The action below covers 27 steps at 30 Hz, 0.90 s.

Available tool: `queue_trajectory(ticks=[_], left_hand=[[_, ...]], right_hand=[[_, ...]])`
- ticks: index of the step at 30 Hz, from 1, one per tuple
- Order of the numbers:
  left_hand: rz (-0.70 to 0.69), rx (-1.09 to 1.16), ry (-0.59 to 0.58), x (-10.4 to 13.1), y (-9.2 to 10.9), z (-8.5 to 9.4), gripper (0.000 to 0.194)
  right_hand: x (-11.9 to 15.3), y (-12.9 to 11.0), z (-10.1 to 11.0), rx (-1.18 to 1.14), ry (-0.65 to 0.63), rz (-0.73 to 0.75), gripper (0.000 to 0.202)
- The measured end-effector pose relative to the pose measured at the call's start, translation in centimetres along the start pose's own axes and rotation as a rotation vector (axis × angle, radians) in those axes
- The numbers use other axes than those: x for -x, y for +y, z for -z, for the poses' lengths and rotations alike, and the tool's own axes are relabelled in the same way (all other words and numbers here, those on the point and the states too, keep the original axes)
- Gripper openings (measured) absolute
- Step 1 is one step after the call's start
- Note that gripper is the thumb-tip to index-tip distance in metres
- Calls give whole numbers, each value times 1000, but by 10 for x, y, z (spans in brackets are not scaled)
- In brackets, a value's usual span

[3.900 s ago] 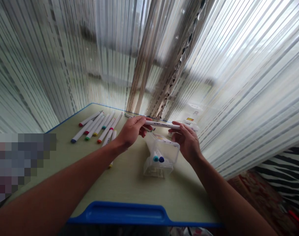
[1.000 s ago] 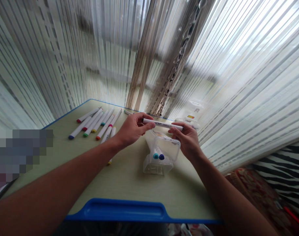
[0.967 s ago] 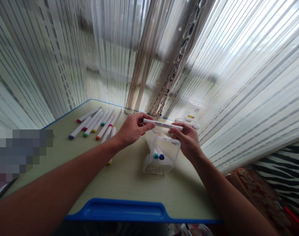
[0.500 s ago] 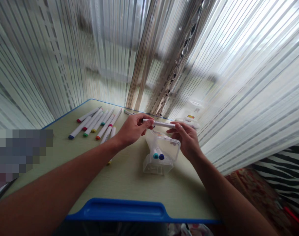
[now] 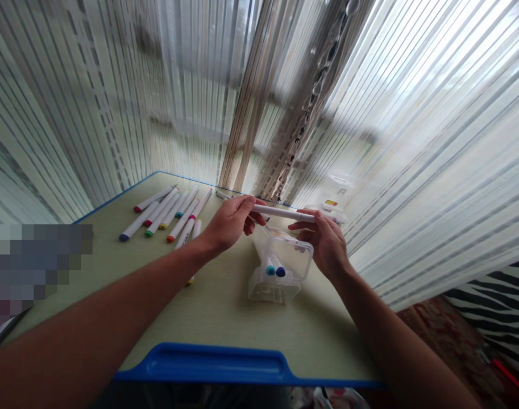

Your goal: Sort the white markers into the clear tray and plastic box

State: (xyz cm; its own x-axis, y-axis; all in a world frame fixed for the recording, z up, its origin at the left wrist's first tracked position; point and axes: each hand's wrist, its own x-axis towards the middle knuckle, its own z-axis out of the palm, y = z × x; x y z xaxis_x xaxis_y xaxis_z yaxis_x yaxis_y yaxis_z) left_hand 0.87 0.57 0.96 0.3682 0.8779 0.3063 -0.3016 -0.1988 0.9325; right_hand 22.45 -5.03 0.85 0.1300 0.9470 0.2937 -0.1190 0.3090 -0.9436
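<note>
Between my two hands a white marker (image 5: 283, 213) is held level above the table. My left hand (image 5: 234, 218) pinches its left end, and my right hand (image 5: 326, 236) grips its right end; the fingers hide both tips. Just below stands a clear plastic case (image 5: 274, 291) with its lid raised. Inside it lie a marker with a teal end (image 5: 270, 271) and one with a dark blue end (image 5: 280, 272). To the left of my left hand several white markers (image 5: 161, 213) with coloured ends are spread on the table.
The pale table (image 5: 225, 324) has a blue rim and a blue tray groove (image 5: 216, 363) at its front. More markers (image 5: 223, 195) lie by the back edge. A clear package (image 5: 327, 213) is behind my right hand. String curtains (image 5: 191, 113) hang close behind the table.
The marker has shifted slightly to the right in my hands, and my left thumb has moved back from its front side. The case and the loose markers look unmoved.
</note>
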Motion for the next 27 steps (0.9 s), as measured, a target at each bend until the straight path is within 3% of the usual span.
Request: queue_trajectory(ticks=[8,13,27], left_hand=[[-49,-120,-48,1,-2,3,24],[-61,-169,-60,2,-2,4,35],[-53,-144,-68,2,0,3,41]], right_hand=[[-1,2,1,61,29,39,32],[-2,6,1,125,41,74,29],[-2,5,1,73,59,39,29]])
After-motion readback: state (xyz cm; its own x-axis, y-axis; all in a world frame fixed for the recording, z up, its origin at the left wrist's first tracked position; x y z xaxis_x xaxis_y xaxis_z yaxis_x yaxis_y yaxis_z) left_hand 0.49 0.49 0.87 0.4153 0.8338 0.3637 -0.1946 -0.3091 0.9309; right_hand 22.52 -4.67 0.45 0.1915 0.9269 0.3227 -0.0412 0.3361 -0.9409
